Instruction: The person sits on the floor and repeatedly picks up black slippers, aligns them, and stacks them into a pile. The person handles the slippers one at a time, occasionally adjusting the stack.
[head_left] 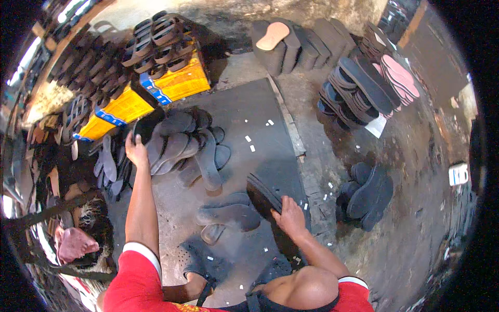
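My right hand (290,216) is closed round the near end of a thick black shoe sole (264,192), held tilted above the dark floor mat. Farther off to the left, my left hand (136,151) pinches a dark sole (137,127) whose outline partly merges with the shadow behind it. Beside that hand lies a heap of grey-black soles (176,143), overlapping one another. Closer to me, between my hands, a smaller group of dark soles (236,216) rests on the mat (254,112).
Yellow-and-blue boxes (176,83) at the far left bear stacked sandals (156,44). Thick sole blocks (299,47) line the back wall. Toward the right stand stacked soles and straps (358,88), pink soles (399,78) and a dark sole pile (369,195). White scraps litter the floor.
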The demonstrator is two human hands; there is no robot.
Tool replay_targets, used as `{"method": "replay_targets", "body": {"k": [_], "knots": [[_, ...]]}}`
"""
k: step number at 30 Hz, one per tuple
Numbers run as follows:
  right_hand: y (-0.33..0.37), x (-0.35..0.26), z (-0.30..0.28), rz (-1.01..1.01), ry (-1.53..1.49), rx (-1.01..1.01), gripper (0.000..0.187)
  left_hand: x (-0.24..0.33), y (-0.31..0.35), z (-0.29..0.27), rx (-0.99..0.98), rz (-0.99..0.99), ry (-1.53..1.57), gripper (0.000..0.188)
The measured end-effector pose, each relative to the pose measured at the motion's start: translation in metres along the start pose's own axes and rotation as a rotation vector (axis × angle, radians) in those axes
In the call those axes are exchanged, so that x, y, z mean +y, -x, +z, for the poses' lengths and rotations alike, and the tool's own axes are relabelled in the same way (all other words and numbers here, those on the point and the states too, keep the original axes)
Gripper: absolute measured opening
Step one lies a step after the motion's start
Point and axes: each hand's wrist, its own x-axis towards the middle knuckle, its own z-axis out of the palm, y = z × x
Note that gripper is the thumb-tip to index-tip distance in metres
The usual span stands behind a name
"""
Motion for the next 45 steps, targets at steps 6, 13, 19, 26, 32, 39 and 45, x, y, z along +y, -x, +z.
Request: {"method": "replay_targets", "body": {"k": [6, 13, 19, 26, 32, 39, 45], "knots": [[0.002, -0.020, -0.101, -0.382, -0.230, 0.138, 0.073, 0.226, 0.123, -0.059, -1.067, 0.430, 0.338, 0.026], [0.123, 0.019, -0.070, -0.092, -0.325, 0.033, 0.071, 0.210, 0.266, -0.039, -1.747, 0.315, 0.660, 0.086], [0.163, 0.040, -0.018, 0.010, -0.178, 0.099, 0.085, 0.200, 0.355, -0.025, -1.823, 1.167, 0.171, 0.073], [0.189, 0.034, -0.003, 0.190, -0.382, 0.256, 0.078, 0.285, 0.368, -0.079, -1.613, 1.186, 0.453, 0.053], [0.181, 0.026, -0.014, 0.145, -0.072, 0.098, 0.077, 0.149, 0.387, -0.034, -1.630, 1.098, 0.010, 0.068], [0.170, 0.147, -0.187, 0.324, -0.638, 0.155, 0.063, 0.341, 0.389, 0.011, -1.993, 0.396, 0.365, 0.076], [0.140, 0.261, -0.309, 0.641, -0.936, 0.511, 0.044, 0.508, 0.459, 0.110, -1.809, 0.028, 0.613, 0.076]]}}
